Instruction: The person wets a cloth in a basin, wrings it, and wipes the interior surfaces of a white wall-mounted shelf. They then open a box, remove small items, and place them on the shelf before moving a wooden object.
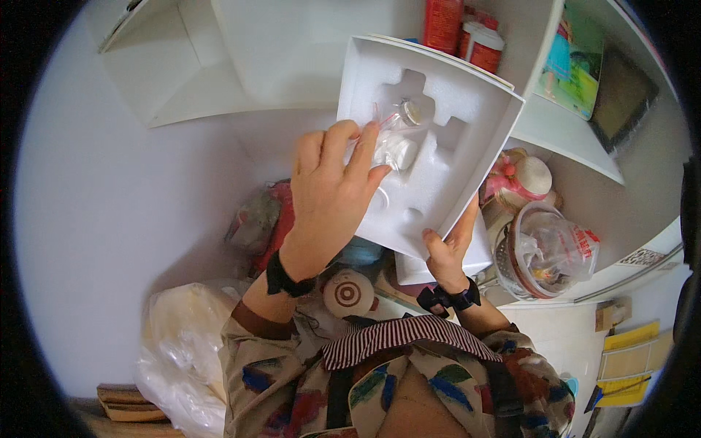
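Observation:
My right hand (452,252) grips the lower right edge of a white box (487,148) with a moulded foam insert (438,191). Over the box's left side is my left hand (339,175), its fingertips at a clear zip bag (390,149) in the insert. Whether those fingers pinch the bag cannot be told. Near them, a small container with a ribbed metallic cap (411,113) lies in clear plastic, and a white round piece (404,153) sits just below it. Several shaped recesses show in the foam. A second white box part (413,269) is beneath my right hand.
Red and white bottles (484,46) stand on the shelf behind the box. At right are a basket (515,263) with a plastic bag (569,246) and a pink-ribboned item (528,178). A large plastic-wrapped bundle (186,339) lies lower left, beside the wall.

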Tool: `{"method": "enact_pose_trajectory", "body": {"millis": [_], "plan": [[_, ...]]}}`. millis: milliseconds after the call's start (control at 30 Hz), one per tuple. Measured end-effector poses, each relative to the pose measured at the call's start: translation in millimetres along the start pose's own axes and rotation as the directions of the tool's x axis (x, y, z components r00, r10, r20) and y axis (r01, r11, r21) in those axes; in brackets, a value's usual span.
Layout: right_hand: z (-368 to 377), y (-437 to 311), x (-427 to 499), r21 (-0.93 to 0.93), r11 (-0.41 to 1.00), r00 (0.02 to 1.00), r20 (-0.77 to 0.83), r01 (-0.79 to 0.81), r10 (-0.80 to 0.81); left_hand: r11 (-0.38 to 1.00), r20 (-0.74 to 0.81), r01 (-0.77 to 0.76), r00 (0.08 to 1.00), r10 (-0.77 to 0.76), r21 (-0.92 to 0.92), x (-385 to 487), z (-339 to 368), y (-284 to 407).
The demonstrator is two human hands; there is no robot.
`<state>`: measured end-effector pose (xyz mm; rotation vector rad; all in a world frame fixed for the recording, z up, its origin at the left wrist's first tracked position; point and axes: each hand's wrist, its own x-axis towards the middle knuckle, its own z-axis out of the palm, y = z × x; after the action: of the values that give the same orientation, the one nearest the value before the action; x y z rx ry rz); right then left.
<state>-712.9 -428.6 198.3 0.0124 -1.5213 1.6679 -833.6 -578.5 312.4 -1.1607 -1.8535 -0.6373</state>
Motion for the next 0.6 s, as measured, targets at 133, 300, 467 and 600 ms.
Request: {"method": "enact_pose_trajectory", "body": {"millis": [133,300,467,600], "plan": [[-59,-13,-15,-0.091,0.991,0.995,-0.013,0.096,-0.098,0.996,0.05,0.047,0.997,-0.051,0.073,8,36,79],[-136,-39,-32,-0.184,0.979,0.989,-0.1,0.093,-0.113,0.994,0.107,-0.067,0.991,0.077,-0.086,21,80,148],[-191,-57,-52,-0.172,0.985,0.987,-0.158,-0.026,-0.002,0.956,0.186,-0.046,0.977,0.103,-0.289,25,100,187],[-209,-58,-67,-0.179,0.982,0.978,-0.208,-0.067,0.029,0.903,0.303,0.076,0.951,0.062,-0.423,30,105,195]]}}
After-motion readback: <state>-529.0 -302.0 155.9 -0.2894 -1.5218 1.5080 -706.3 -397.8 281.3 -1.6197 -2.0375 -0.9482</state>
